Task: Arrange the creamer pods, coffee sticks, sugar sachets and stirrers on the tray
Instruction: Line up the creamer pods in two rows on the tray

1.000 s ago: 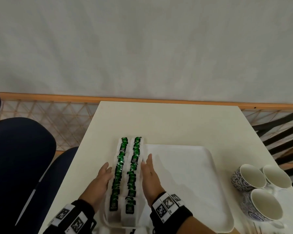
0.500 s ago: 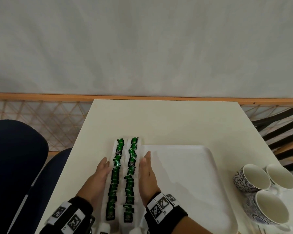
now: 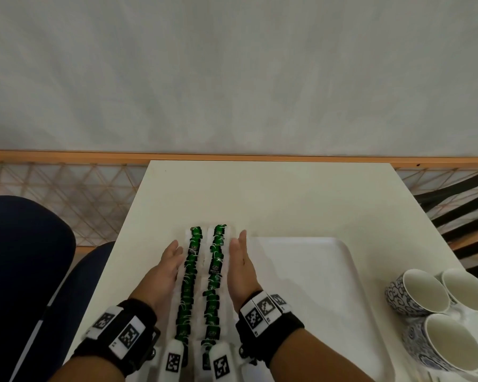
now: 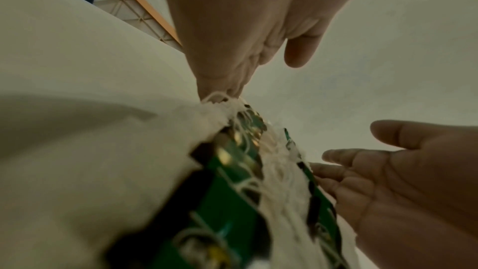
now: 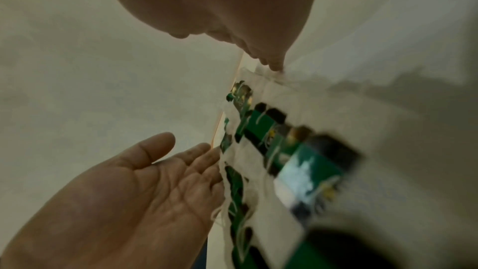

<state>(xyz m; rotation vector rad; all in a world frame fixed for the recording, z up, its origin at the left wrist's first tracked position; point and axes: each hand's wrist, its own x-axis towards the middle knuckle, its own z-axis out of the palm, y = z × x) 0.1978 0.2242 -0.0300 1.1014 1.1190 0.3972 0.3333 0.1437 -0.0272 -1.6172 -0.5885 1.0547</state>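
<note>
Both rows of green-tagged tea bags (image 3: pixel 203 282) now sit further left in head view vs 1.0 s ago. L hand (image 3: pixel 163 274) and R hand (image 3: pixel 240 274), flat on either side, moved left with them. The rows' near end was on the tray (image 3: pixel 315 285)'s left rim; it's now hidden behind the wrist gear at bottom of frame.
</note>
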